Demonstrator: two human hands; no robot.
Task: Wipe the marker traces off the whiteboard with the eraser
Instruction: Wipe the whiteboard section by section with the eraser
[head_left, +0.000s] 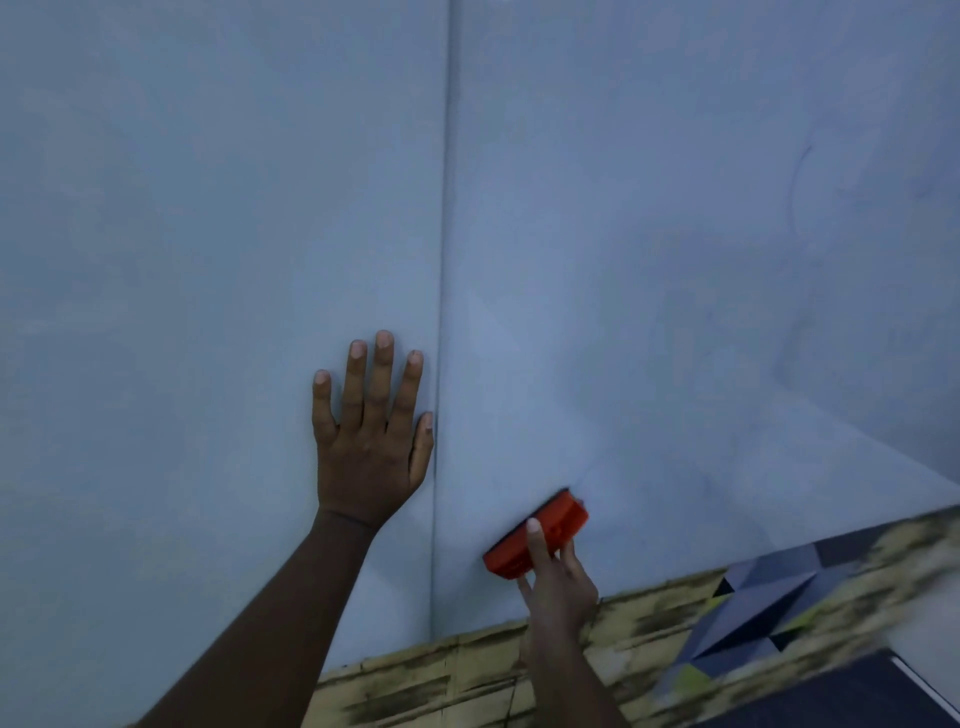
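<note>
Head view: pale grey-blue whiteboard (649, 234) fills the frame, seam down centre; left hand (371, 441) lies flat, fingers spread; right hand (558, 582) grips the orange plastic eraser (537, 535) near the lower edge.

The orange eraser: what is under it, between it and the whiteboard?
The orange eraser, held by the right hand, lies against the whiteboard. Only a dark edge, probably its pad, shows at its upper side. Any marker trace beneath is covered.

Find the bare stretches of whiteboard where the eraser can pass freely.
Free: everything above the eraser, right of the seam, and above the left hand. Crowded: the strip between that hand and the right hand, near the board's lower edge.
</note>
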